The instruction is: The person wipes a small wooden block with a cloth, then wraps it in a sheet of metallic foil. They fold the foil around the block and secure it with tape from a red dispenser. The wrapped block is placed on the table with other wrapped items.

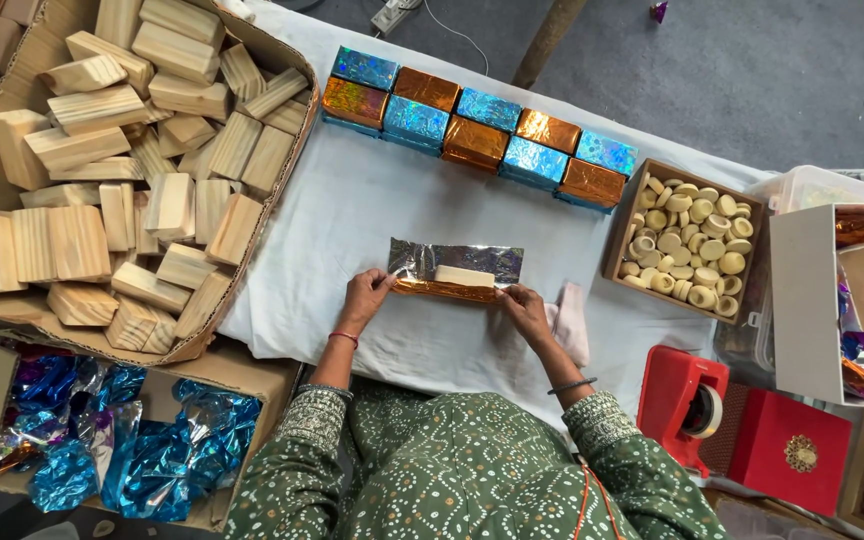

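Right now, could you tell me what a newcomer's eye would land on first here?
Probably the double row of foil-wrapped blocks, alternating blue and copper, at the table's far edge. Next, the big carton of bare wooden blocks on the left. At centre, the left hand and right hand fold copper foil around one block.

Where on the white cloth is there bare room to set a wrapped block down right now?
Bare white cloth lies between the row of wrapped blocks and the foil sheet, and left of the foil toward the box of wooden blocks. A strip lies below the left hand and right hand. The right side is crowded by the tray of round pieces and tape dispenser.
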